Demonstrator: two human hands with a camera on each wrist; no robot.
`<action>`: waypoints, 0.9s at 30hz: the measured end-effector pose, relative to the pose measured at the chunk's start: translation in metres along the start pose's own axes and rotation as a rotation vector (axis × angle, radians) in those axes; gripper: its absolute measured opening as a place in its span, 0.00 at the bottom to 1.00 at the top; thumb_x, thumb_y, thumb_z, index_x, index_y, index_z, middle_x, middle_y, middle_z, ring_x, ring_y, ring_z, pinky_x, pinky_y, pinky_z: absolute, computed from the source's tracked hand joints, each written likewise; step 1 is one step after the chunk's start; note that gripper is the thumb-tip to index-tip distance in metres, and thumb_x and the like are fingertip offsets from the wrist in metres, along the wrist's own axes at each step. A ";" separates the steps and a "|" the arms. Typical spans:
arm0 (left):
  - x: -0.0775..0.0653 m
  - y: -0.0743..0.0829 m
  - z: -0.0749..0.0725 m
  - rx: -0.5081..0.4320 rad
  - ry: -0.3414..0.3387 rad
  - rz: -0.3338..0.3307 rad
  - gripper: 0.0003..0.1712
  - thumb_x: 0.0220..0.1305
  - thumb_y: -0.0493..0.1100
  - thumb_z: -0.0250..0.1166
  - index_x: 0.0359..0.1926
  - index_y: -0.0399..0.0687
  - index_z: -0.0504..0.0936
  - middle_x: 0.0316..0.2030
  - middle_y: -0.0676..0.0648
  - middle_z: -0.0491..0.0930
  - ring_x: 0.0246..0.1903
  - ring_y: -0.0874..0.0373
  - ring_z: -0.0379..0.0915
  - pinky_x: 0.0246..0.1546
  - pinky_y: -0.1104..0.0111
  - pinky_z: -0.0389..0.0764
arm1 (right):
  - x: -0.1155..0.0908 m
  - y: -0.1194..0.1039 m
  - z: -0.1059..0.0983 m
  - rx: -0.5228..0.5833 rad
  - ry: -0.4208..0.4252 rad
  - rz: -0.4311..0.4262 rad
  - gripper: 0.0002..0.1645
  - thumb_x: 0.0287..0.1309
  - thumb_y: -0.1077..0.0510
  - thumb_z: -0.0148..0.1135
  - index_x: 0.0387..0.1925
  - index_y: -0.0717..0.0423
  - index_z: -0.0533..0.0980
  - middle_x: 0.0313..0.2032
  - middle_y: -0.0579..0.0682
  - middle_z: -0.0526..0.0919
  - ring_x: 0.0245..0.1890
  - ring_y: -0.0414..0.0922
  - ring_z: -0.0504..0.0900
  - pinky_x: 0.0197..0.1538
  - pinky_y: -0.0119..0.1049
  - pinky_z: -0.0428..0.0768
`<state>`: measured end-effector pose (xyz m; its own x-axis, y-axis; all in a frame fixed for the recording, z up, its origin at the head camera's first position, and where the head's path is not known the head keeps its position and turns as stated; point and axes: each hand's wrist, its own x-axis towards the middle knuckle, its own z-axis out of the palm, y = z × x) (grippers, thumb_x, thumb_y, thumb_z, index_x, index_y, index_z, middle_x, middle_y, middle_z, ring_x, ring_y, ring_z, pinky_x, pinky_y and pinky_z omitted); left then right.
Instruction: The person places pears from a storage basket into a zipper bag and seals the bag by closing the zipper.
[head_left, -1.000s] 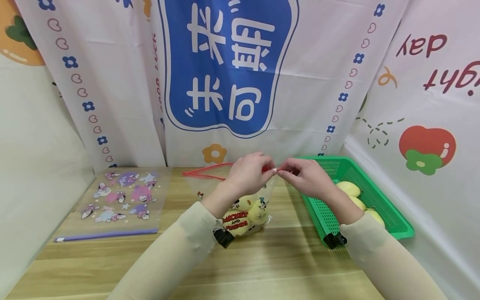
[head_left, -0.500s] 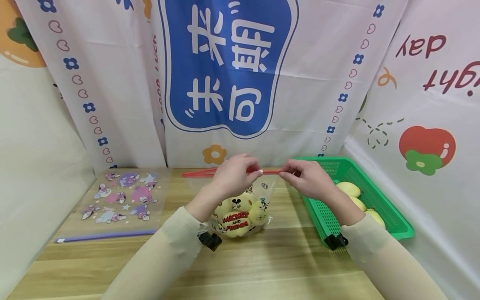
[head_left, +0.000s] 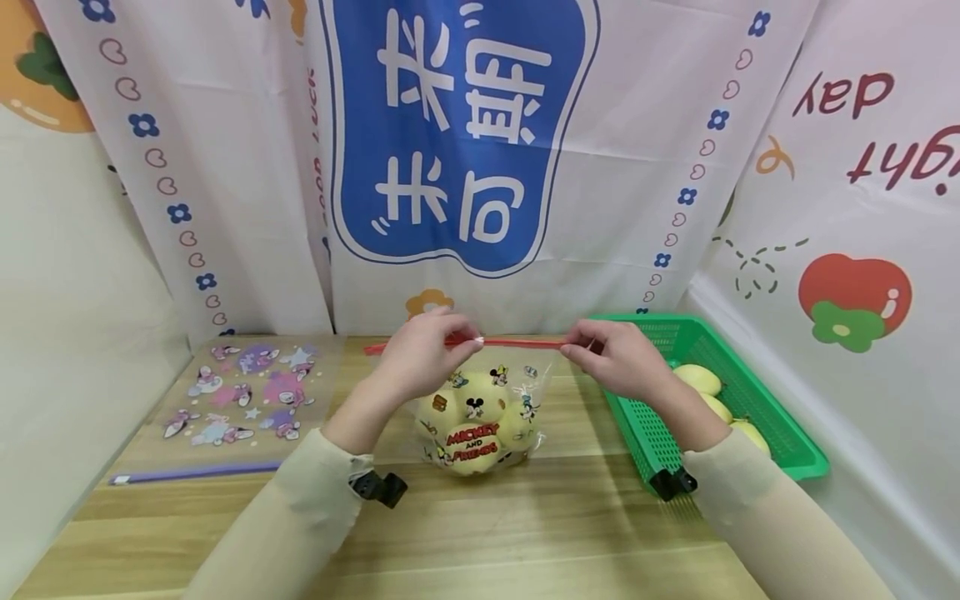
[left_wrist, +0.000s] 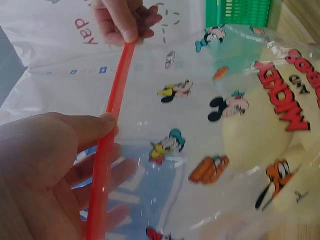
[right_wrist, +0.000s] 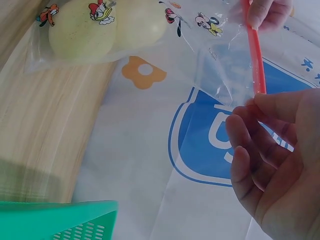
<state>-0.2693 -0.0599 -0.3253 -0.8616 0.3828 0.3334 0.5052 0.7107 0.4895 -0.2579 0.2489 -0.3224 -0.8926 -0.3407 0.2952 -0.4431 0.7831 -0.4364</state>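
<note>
A clear zip bag printed with cartoon figures stands on the table, with several pale yellow fruits inside. Its red zip strip runs along the top. My left hand pinches the strip between thumb and fingers at the small white slider, left of the middle. My right hand pinches the strip's right end between thumb and index finger. In the right wrist view, the other fingers of the right hand curl loosely below the strip. Between the hands, the strip is stretched straight.
On the left of the wooden table lies a flat clear bag with a purple zip strip. To the right stands a green basket with several pale yellow fruits. Printed cloth hangs behind.
My left hand has slid leftward along the red strip with the white slider, away from the right hand. The strip behind it now lies closed together. My right hand has stayed at the right end.
</note>
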 end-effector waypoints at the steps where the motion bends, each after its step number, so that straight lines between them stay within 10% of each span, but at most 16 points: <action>1: -0.001 -0.003 -0.002 -0.003 0.006 -0.003 0.09 0.77 0.50 0.71 0.49 0.53 0.91 0.46 0.50 0.88 0.54 0.48 0.84 0.55 0.53 0.87 | 0.000 0.001 0.000 -0.003 0.000 0.001 0.07 0.78 0.51 0.67 0.40 0.45 0.86 0.29 0.43 0.84 0.29 0.42 0.78 0.37 0.38 0.78; 7: -0.011 -0.020 -0.012 -0.027 0.027 -0.024 0.09 0.77 0.49 0.72 0.48 0.50 0.92 0.42 0.50 0.85 0.42 0.53 0.81 0.46 0.57 0.86 | -0.001 0.003 0.001 -0.009 -0.001 0.001 0.08 0.78 0.50 0.67 0.40 0.45 0.86 0.30 0.43 0.85 0.29 0.41 0.78 0.37 0.38 0.78; 27: -0.038 -0.065 -0.039 -0.080 0.057 -0.062 0.09 0.79 0.47 0.70 0.47 0.47 0.91 0.46 0.45 0.87 0.47 0.48 0.82 0.53 0.52 0.86 | -0.001 0.005 0.000 -0.003 -0.020 0.020 0.08 0.78 0.50 0.66 0.41 0.46 0.86 0.33 0.47 0.87 0.30 0.41 0.79 0.37 0.38 0.78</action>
<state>-0.2681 -0.1438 -0.3383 -0.8882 0.3035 0.3450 0.4554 0.6814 0.5729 -0.2597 0.2532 -0.3249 -0.9028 -0.3350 0.2696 -0.4249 0.7916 -0.4392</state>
